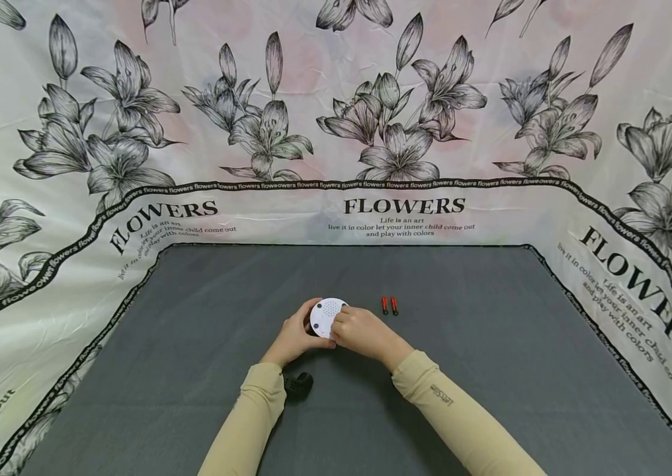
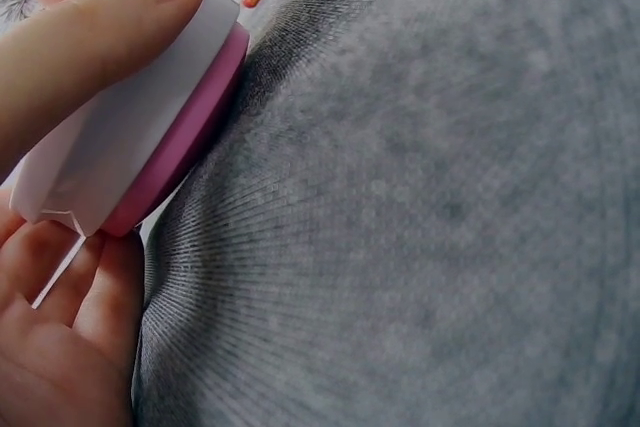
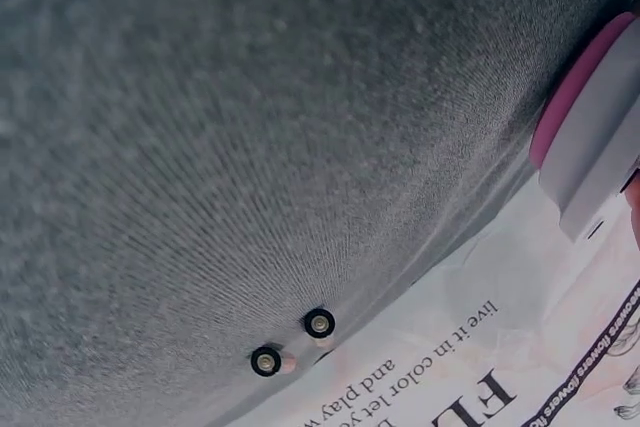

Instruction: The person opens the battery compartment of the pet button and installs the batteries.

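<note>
A round white device with small holes and dark round spots on its face is held over the table. Its lower rim is pink, as the left wrist view shows. My left hand grips it from the left, thumb on the near side and fingers around the far side. On the right part of its face lie the curled fingers of my right hand; their tips are mostly hidden. Two red and black batteries lie side by side to the right, just beyond the right hand.
A grey cloth covers the table. Beside the left sleeve is a dark curved object. White fabric printed with flowers and lettering stands along the back and sides. In the right wrist view the battery ends face the camera.
</note>
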The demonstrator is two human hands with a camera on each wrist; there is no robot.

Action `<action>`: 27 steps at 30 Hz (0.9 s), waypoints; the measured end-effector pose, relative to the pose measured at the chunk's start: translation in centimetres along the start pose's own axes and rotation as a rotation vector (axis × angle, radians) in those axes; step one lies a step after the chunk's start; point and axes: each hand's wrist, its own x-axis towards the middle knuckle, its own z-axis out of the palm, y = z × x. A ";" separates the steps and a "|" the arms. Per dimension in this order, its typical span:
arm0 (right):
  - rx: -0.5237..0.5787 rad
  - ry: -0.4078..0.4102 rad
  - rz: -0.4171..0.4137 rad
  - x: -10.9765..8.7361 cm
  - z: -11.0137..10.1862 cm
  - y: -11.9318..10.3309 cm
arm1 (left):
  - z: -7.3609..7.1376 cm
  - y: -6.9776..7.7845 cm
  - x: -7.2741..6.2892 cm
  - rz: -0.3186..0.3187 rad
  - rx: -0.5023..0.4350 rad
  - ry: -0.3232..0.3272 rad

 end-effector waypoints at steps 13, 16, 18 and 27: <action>-0.003 -0.013 -0.029 0.3 0.1 0.1 | 0.3 -3.3 1.2 -0.019 -0.007 0.010; 0.016 -0.017 -0.015 0.3 0.1 0.1 | 0.3 -3.3 1.2 -0.015 -0.001 0.008; 0.031 -0.021 -0.005 0.2 0.1 0.1 | 0.4 -3.2 1.1 -0.018 -0.001 0.005; 0.135 -0.002 0.043 0.3 -0.2 0.1 | 0.5 -3.3 1.1 -0.033 -0.039 -0.003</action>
